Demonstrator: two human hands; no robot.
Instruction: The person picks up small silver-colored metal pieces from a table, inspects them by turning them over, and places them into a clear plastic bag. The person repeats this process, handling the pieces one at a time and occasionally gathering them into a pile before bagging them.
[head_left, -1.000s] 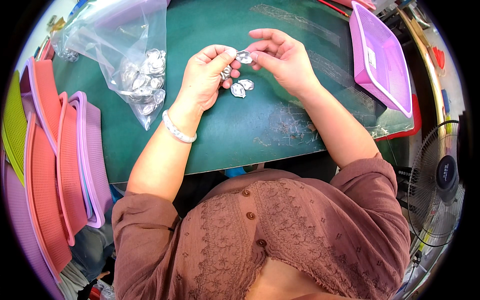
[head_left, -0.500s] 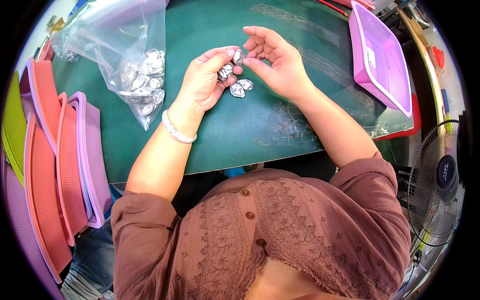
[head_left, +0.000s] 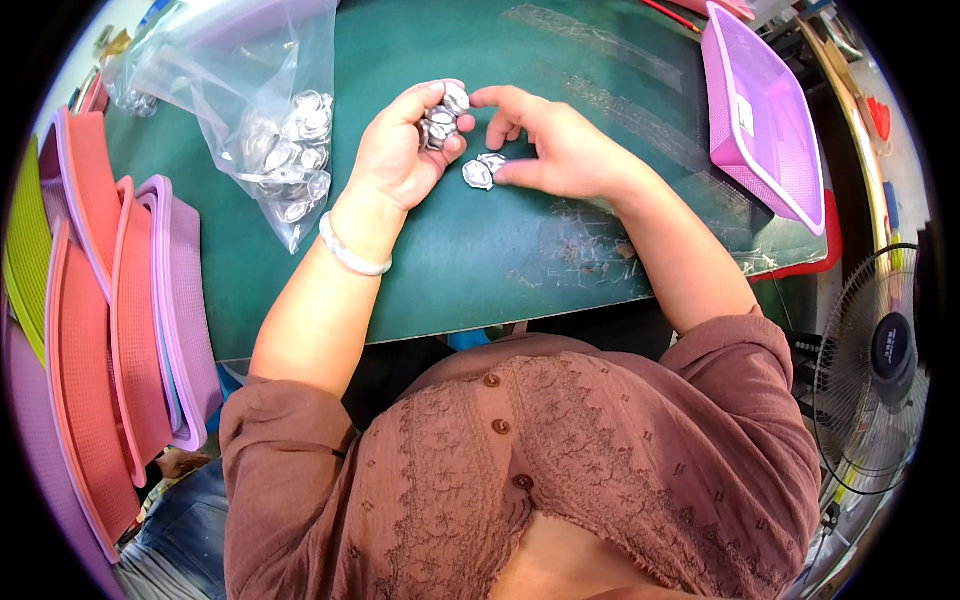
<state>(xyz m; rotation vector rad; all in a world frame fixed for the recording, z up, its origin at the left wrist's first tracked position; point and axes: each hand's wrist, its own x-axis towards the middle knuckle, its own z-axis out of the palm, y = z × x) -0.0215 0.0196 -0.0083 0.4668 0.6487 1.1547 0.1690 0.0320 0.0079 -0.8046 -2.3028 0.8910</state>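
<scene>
My left hand (head_left: 385, 155), a white bangle on its wrist, is curled around several shiny silver oval pieces (head_left: 438, 128), raised a little over the green table. Below and to the right of them, a small group of similar silver pieces (head_left: 479, 173) lies on the tabletop. My right hand (head_left: 570, 148) has its thumb and fingers apart; the thumb tip is at the edge of that group, while the index fingertip is close to the pieces in my left hand. Whether the thumb touches the group I cannot tell.
To the left, a clear plastic bag (head_left: 262, 85) holds more silver pieces. Nested pink, purple and green baskets (head_left: 140, 330) stand beyond the left edge of the green table (head_left: 450, 270). A purple basket (head_left: 765, 125) sits at the right, with a fan (head_left: 870, 345) below it.
My right hand has come down from a silver piece at my left fingertips to the pieces on the table. The left hand has shifted slightly left, still holding its pieces.
</scene>
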